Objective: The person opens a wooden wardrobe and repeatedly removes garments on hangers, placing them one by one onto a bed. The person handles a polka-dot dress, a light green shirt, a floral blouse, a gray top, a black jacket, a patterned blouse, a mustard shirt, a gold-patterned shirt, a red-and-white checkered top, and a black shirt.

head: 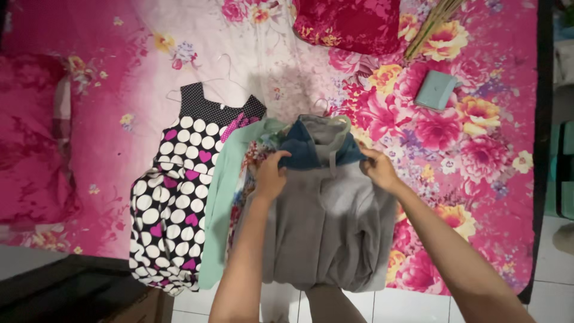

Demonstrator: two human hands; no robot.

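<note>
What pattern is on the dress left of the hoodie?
Black dress with large white dots and a few pink hearts; small white dots on the bodice. Head view.

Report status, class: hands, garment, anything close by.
Left hand and right hand grip grey hoodie at shoulders. Mint garment and polka-dot dress alongside.

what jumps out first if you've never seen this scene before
The loud pink floral bedsheet fills nearly the whole view. On it, left of centre, lies a black dress with big white dots and pink hearts on a hanger. At the near edge, the left hand and right hand grip the shoulders of a grey hoodie with a blue lining, which lies over a mint green garment.
</note>
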